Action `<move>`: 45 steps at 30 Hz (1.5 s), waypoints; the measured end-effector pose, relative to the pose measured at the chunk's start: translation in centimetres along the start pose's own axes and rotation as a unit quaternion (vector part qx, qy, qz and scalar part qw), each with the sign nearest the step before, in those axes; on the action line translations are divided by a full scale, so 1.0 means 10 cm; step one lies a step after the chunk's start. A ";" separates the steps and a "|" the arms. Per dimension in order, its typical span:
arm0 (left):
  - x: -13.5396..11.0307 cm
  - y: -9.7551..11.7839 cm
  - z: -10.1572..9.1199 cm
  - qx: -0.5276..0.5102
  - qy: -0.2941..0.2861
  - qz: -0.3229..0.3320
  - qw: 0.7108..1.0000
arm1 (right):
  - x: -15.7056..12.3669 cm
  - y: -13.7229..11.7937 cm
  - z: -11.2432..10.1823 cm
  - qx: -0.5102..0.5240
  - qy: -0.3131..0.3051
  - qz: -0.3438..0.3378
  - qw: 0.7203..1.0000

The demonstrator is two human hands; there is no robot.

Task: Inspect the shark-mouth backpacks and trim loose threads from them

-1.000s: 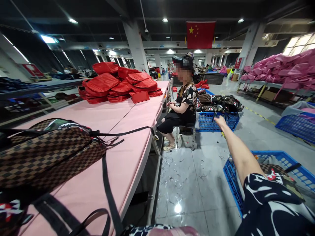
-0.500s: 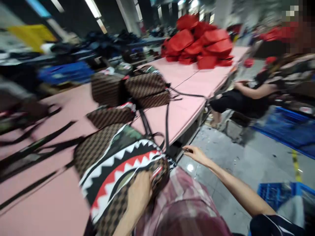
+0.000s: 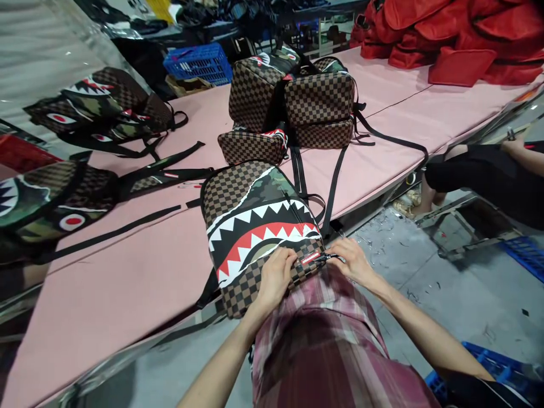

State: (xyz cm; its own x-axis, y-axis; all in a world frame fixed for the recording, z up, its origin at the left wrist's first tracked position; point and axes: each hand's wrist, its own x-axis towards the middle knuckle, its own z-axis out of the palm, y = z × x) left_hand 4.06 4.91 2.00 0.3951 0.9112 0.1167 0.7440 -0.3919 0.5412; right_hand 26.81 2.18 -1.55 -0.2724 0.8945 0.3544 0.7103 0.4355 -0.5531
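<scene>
A brown-and-black checkered backpack [image 3: 242,195] with a shark-mouth print lies tilted over the front edge of the pink table, its lower end against the plaid apron [image 3: 331,340]. My left hand [image 3: 277,272] is closed on its lower part, fingers pressed together just left of a small red-and-white label [image 3: 310,258]. In my right hand [image 3: 351,259] is a pair of small dark thread snips [image 3: 334,257], its tip pointing left at the bag's lower right corner beside the label. Whether the blades touch any thread is too small to tell.
More checkered backpacks [image 3: 318,99] stand behind on the pink table [image 3: 127,277], and others [image 3: 114,102] lie at left with straps trailing. Red bags [image 3: 459,39] are heaped at back right. A seated person's leg [image 3: 480,170] and a blue crate [image 3: 488,362] are on the right.
My right hand has come left with the snips, from beside the table to the backpack's corner by the label. My left hand stays on the bag. The view has turned and steadied.
</scene>
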 end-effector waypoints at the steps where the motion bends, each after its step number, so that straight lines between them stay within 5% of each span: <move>1: -0.01 -0.03 -0.01 -0.006 0.005 -0.001 1.000 | 0.01 0.00 0.00 -0.003 -0.004 -0.003 1.000; 14: -0.13 -0.10 0.02 0.129 0.044 0.164 0.977 | 0.10 -0.12 0.00 -0.008 -0.025 -0.018 0.999; 33: -0.12 -0.15 0.08 0.084 0.042 0.138 0.986 | 0.20 -0.26 0.08 -0.007 -0.083 -0.012 0.996; 39: -0.12 -0.10 0.09 0.062 0.071 0.100 0.990 | 0.20 -0.04 -0.08 0.119 -0.081 0.121 0.982; 45: -0.15 -0.09 0.13 0.043 0.094 0.094 0.990 | 0.17 0.24 -0.29 0.088 -0.174 0.199 0.961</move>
State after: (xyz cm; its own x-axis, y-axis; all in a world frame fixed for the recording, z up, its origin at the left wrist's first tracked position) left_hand 3.44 3.73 0.28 0.4302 0.8251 0.3663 0.7132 -0.5594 0.4225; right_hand 29.98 4.42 -0.07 -0.2243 0.9601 -0.1672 0.6912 0.0357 -0.7218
